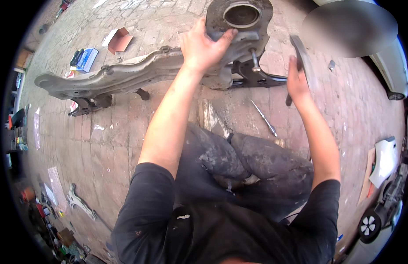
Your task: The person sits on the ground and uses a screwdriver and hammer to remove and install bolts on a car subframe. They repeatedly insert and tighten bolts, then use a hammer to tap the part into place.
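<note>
A long, dirty grey car subframe [138,66] stands across the paving in front of me. My left hand [204,46] grips its right end, thumb laid over the edge just below a large round opening [242,16]. A bolt [255,60] sticks out below that end, near a black control arm [256,79] that reaches to the right. To the right of the subframe and apart from it, my right hand [297,81] is closed around a long grey tool [304,57]. Motion blurs this tool; its lower end is dark and its kind is unclear.
A slim pointed metal tool [264,118] lies on the bricks before my knees. Beyond the subframe are an open cardboard box [118,40] and a blue box [86,59]. Another control arm [80,202] lies at left. Cars [391,66] stand along the right.
</note>
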`<state>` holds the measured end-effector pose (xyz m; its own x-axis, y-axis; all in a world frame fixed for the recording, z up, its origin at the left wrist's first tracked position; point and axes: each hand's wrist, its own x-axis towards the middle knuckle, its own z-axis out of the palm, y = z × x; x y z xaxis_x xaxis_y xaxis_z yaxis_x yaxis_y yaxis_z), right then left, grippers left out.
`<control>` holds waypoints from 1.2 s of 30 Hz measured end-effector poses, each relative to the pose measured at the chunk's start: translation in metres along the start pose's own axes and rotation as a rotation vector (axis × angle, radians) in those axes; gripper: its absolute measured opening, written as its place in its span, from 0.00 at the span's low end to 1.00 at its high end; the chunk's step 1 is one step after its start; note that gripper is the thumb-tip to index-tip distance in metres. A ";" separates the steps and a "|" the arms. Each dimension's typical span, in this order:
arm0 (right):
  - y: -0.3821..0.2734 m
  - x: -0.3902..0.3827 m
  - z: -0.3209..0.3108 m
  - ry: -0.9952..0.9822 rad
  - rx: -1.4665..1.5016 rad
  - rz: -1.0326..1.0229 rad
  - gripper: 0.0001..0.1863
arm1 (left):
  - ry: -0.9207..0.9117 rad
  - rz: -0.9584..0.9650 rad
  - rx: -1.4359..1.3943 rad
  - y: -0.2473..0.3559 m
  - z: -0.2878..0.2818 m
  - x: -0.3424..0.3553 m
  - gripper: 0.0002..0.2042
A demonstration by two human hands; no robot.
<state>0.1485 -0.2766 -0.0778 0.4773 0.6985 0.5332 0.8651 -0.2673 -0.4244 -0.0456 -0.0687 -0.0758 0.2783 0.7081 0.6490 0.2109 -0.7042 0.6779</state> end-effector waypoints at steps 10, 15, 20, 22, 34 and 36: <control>-0.033 -0.133 -0.046 -0.461 0.093 -0.586 0.12 | -0.088 -0.077 0.049 0.024 -0.005 0.004 0.28; -0.055 -0.147 -0.044 -0.583 0.182 -0.191 0.14 | -0.073 -0.137 0.045 0.004 0.007 0.012 0.32; -0.074 -0.143 -0.031 -0.268 0.464 -0.143 0.06 | -0.082 -0.138 0.053 0.003 0.010 0.016 0.33; -0.070 -0.143 -0.020 -0.203 0.524 -0.194 0.08 | -0.085 -0.144 0.032 0.002 0.014 0.017 0.33; -0.020 -0.107 0.010 -0.432 0.156 -0.805 0.24 | -0.055 -0.126 0.042 -0.010 0.019 0.023 0.34; -0.011 -0.105 0.009 -0.477 0.209 -0.814 0.22 | -0.050 -0.135 0.046 -0.010 0.016 0.023 0.35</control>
<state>0.0870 -0.3412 -0.1354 -0.4088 0.8264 0.3873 0.8367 0.5089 -0.2026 -0.0263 -0.0467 -0.0733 0.2909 0.7935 0.5345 0.2921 -0.6056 0.7402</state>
